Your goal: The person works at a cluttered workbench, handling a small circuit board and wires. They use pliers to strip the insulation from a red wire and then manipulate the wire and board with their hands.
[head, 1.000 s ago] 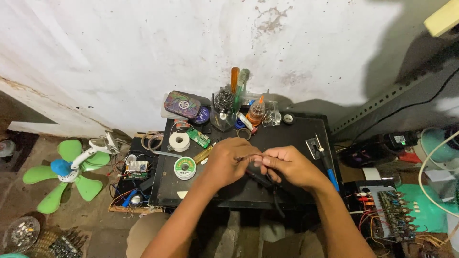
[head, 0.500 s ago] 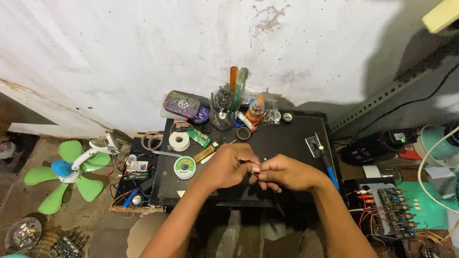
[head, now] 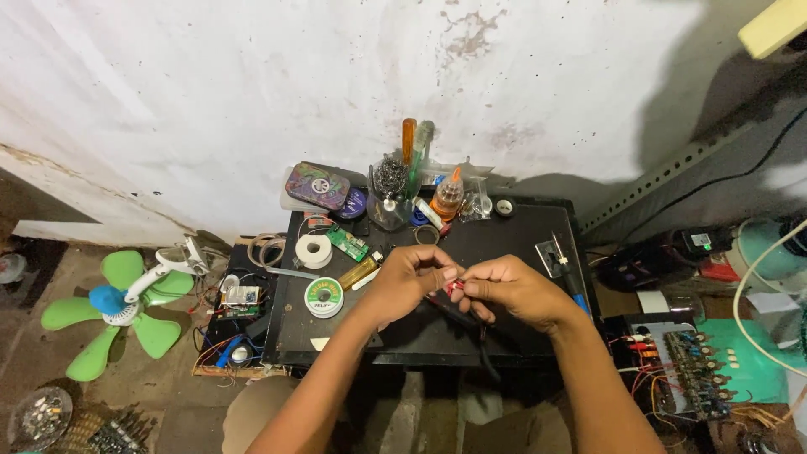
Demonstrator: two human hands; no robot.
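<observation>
Head view, small red part (head: 455,287) pinched between fingers of left hand (head: 409,279), right hand (head: 513,290)

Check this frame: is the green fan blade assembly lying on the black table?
No, the green fan blade assembly lies on the floor, left of the black table, apart from both hands.

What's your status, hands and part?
Left hand and right hand meet over the black table, pinching a small red part. Dark cable under the hands. Solder spool left, clear.
</observation>
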